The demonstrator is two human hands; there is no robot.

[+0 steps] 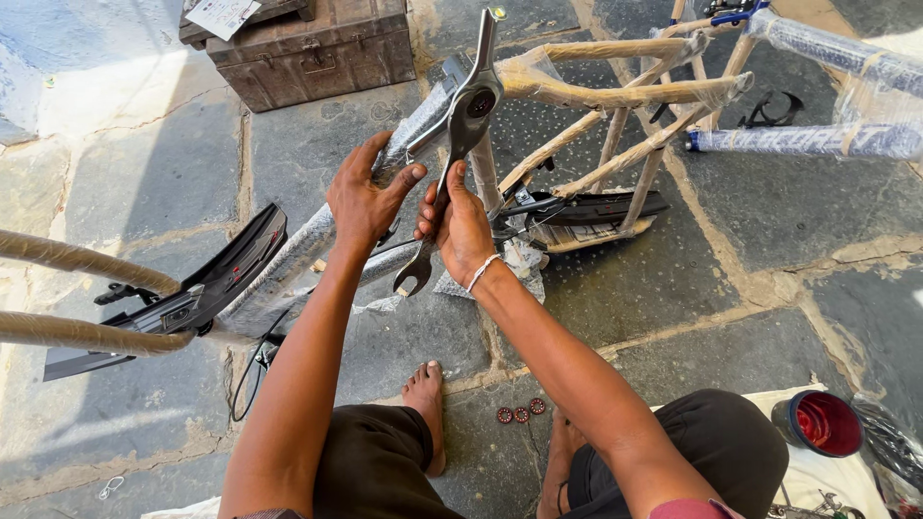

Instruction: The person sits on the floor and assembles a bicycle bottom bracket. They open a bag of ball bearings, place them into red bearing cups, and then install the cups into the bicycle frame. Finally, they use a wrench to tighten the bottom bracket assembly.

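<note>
My left hand (363,197) is wrapped round the plastic-wrapped grey bicycle frame tube (288,264), fingers closed on it just beside the grey metal crank arm (469,106); my right hand (460,226) has its fingers clamped on the shaft of a steel open-ended spanner (423,261), whose open jaw hangs below the palm while the upper end reaches towards the crank; whether it sits on a nut there I cannot tell, since the hand hides it; the frame lies tilted over the stone slab floor (673,279), with a black mudguard (207,288) to its left and three small red washers (520,413) on the floor near my bare foot (426,408); I judge the spanner could slip off and knock my knuckles if seated poorly; the slick wrap could let the tube twist in my left grip; the washers could easily be kicked away.
</note>
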